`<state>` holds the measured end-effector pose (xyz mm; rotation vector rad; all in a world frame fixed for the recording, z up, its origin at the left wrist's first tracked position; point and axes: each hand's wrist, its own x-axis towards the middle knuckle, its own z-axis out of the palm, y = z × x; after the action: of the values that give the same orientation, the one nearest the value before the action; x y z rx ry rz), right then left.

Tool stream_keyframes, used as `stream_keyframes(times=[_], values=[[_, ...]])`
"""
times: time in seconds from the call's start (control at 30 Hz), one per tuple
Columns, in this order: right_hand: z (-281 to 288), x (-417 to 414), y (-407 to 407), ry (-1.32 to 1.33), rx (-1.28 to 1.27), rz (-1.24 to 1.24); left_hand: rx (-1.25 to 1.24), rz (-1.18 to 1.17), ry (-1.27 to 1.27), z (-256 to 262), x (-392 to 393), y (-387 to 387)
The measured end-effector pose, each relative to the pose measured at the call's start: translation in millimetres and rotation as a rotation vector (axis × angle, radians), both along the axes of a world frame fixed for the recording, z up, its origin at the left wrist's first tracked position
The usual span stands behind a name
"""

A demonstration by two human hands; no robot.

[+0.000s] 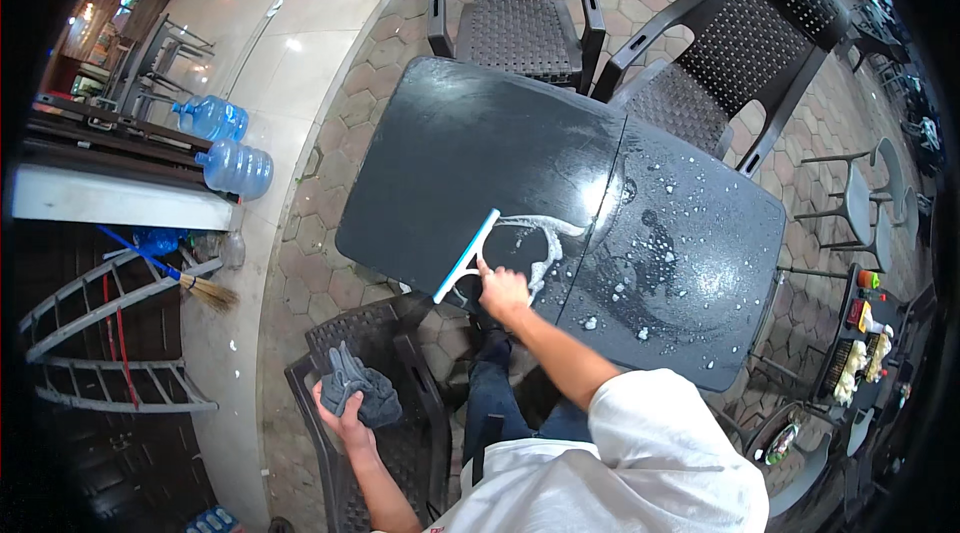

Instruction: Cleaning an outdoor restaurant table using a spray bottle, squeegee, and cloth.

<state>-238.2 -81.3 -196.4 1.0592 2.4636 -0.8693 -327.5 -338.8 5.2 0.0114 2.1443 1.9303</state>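
My right hand (501,291) grips the handle of a white squeegee (466,255) with a blue blade edge, over the near edge of a dark tabletop (465,143). Beside the squeegee, a curved streak of white foam (553,248) lies on the table. Water and clumps of suds (667,255) cover much of the right panel, across a seam from the darker left panel. My left hand (349,417) holds a bunched grey cloth (358,386) above a dark woven-pattern chair at the lower left.
Two woven-pattern armchairs (517,30) (727,52) stand at the far side. Large blue water bottles (236,169), a broom (206,291) and a metal ladder (124,300) are left. Another table (836,334) with baskets stands right. Hexagonal paving surrounds the table.
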Motion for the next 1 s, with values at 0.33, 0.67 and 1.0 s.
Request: stream_keyframes(times=[0.33, 0.67, 1.0], values=[[9, 144, 153, -0.036, 0.324, 0.291, -0.024, 0.012, -0.049, -23, 100, 0], [6, 128, 67, -0.024, -0.032, -0.596, 0.033, -0.113, -0.059, -7, 44, 38], [17, 9, -24, -0.027, -0.237, -0.431, 0.022, -0.073, -0.022, -4, 0, 7]])
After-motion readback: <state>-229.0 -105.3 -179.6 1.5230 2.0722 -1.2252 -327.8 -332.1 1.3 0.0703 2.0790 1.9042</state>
